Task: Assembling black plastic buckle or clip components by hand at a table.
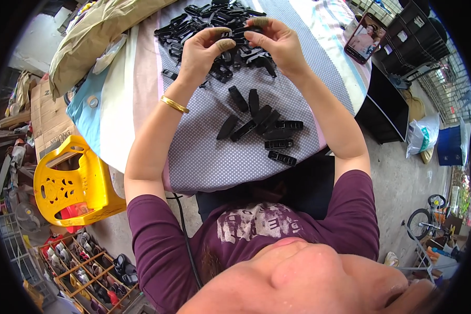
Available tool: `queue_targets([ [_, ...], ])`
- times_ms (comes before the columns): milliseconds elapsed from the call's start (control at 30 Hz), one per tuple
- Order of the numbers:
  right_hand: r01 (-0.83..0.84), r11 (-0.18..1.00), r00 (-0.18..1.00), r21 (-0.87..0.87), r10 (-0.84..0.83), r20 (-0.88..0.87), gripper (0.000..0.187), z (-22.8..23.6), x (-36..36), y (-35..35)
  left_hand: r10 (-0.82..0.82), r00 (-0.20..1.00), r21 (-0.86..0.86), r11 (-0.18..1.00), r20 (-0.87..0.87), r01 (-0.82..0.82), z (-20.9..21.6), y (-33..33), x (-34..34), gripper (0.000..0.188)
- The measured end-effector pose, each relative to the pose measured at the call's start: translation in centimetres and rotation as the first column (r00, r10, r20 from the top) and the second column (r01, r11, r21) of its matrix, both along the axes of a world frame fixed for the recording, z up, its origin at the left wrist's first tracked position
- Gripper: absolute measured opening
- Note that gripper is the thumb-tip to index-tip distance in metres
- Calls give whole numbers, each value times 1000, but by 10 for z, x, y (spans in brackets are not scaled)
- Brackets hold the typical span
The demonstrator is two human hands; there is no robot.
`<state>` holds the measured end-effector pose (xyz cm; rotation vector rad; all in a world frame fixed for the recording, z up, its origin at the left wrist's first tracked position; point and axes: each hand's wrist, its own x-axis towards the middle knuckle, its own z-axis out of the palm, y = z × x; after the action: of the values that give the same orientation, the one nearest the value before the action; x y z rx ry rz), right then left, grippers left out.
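Observation:
My left hand (204, 52) and my right hand (280, 44) are raised over the far part of the table. Between their fingertips is a slim black plastic piece (239, 34), pinched at both ends by thumbs and fingers. Its exact kind is hard to make out against the dark heap behind it. That heap of loose black plastic parts (178, 30) spreads beyond and beneath my hands. Closer to me, between my forearms, lie several longer black pieces (237, 99), some with slotted sides, loosely grouped on the patterned tablecloth (204, 152).
A phone (365, 37) stands at the table's right edge, near black crates (411, 36). Brown paper or cloth (89, 47) and a tape roll (92, 101) lie at the left. A yellow plastic chair (83, 183) stands left of the table, with a shoe rack (83, 272) nearer me.

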<state>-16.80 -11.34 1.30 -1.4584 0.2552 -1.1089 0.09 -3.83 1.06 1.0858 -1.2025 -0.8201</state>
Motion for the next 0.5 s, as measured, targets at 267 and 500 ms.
queue_targets([
  [267, 108, 983, 975, -149, -133, -175, 28, 1, 5, 15, 25, 1000, -24, 999, -2, -25, 3, 4, 6, 32],
  [500, 184, 916, 924, -355, -284, -254, 25, -5, 9, 23, -16, 998, -52, 999, -65, 12, -1, 5, 2, 37],
])
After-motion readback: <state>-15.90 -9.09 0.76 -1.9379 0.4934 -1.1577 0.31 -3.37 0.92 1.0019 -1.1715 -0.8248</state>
